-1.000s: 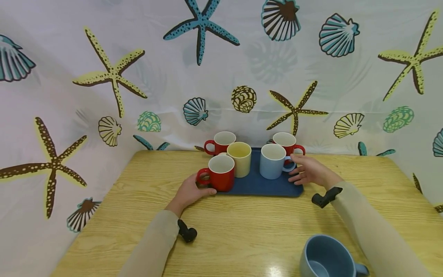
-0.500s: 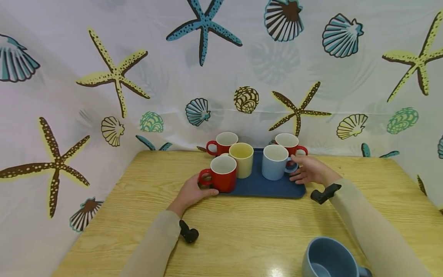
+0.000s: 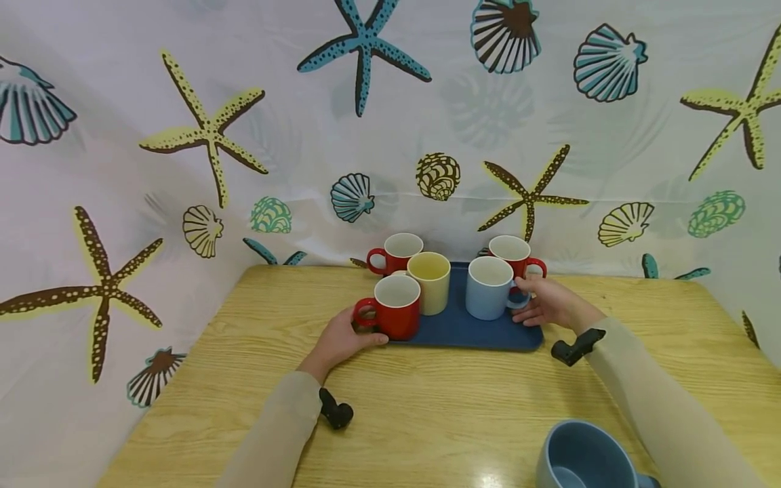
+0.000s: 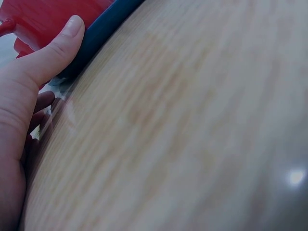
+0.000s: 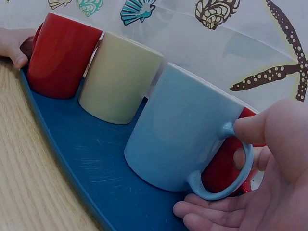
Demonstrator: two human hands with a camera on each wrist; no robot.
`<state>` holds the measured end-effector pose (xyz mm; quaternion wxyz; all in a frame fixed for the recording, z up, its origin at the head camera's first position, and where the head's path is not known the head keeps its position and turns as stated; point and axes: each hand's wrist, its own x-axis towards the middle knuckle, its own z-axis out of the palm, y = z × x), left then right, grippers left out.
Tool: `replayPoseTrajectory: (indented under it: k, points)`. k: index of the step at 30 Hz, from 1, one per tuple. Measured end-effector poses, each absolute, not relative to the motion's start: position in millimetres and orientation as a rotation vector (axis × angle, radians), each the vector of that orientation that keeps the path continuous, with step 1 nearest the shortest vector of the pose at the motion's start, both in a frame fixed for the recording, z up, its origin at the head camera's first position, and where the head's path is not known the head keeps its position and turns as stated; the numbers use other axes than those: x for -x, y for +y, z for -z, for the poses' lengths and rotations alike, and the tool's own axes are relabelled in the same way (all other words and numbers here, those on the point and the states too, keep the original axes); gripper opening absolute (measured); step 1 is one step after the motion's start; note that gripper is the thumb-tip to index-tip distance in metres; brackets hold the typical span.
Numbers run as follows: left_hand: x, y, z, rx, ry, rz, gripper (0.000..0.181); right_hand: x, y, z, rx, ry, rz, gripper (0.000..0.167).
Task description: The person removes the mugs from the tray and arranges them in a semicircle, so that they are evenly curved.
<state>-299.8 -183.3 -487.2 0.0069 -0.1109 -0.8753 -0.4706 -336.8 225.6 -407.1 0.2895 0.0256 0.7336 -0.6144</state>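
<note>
A red mug [image 3: 398,315] stands at the front left of a blue tray [image 3: 457,332]. Beside it, my left hand [image 3: 342,339] rests with its thumb along the tray's front rim at the corner; its other fingers are partly hidden behind the mug's handle. My right hand [image 3: 552,303] pinches the handle of the light blue mug [image 3: 488,291] between thumb and index finger. In the right wrist view, the lower fingers of this hand [image 5: 269,168] lie extended below the light blue mug's handle [image 5: 243,168]. The mug stands upright on the tray.
A yellow mug [image 3: 434,288] stands between the front mugs. Two more red mugs stand at the back, left [image 3: 396,252] and right [image 3: 509,251]. A darker blue mug [image 3: 582,454] is on the wooden table [image 3: 427,407] at the front right. A patterned cloth [image 3: 317,135] hangs behind.
The head view has shifted slightly, so everything appears a little further right. My right thumb now covers more of the light blue mug's handle. My left hand keeps its place at the tray corner.
</note>
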Motion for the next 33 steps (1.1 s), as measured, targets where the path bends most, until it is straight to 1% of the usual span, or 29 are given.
replayPoseTrajectory:
  k: [2, 9, 11, 16, 21, 23, 29, 33]
  points:
    - [299.4, -184.3, 486.3, 0.345, -2.741, 1.475, 0.069, 335.7, 225.6, 407.5, -0.037, 1.967, 1.632, 0.058]
    - [299.1, -183.6, 484.5, 0.347, -2.742, 1.489, 0.071, 331.9, 228.3, 407.2, 0.017, 1.975, 1.645, 0.067]
    - [299.6, -183.8, 484.6, 0.342, -2.749, 1.483, 0.071, 330.3, 228.5, 407.2, 0.023, 1.979, 1.649, 0.064]
    - [299.3, -184.4, 485.3, 0.348, -2.751, 1.473, 0.073, 326.7, 228.9, 407.5, 0.046, 2.015, 1.645, 0.047]
    - [298.2, -184.0, 486.5, 0.336, -2.748, 1.491, 0.073, 324.8, 229.7, 406.7, 0.060, 2.036, 1.647, 0.044]
    - [298.2, -184.0, 487.2, 0.329, -2.750, 1.491, 0.074, 323.8, 230.8, 406.1, 0.070, 2.038, 1.657, 0.045]
    - [297.7, -183.7, 485.2, 0.322, -2.763, 1.481, 0.074, 316.9, 236.4, 402.6, 0.125, 2.036, 1.689, 0.036]
    - [297.6, -183.7, 484.1, 0.323, -2.767, 1.479, 0.073, 310.3, 240.6, 400.7, 0.154, 2.031, 1.700, 0.034]
